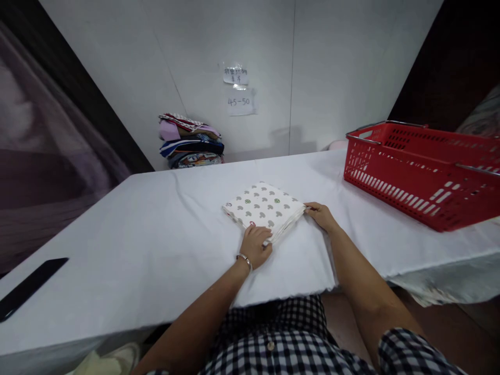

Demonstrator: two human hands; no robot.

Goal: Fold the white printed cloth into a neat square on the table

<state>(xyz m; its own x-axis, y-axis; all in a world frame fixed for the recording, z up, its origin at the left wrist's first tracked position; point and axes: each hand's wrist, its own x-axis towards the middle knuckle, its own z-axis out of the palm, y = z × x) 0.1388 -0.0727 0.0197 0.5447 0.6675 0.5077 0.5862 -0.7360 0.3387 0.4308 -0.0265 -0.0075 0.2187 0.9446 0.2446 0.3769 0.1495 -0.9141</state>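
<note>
A folded white cloth printed with small grey and green shapes lies in the middle of the white table. My left hand, with a bracelet at the wrist, grips the cloth's near corner, fingers curled over its edge. At the cloth's right corner my right hand pinches the folded edge. Both forearms reach in from the bottom of the view over my checked shirt.
A red plastic basket with metal handles stands at the right of the table. A pile of folded clothes sits at the back against the white wall. A dark flat object lies at the table's left edge.
</note>
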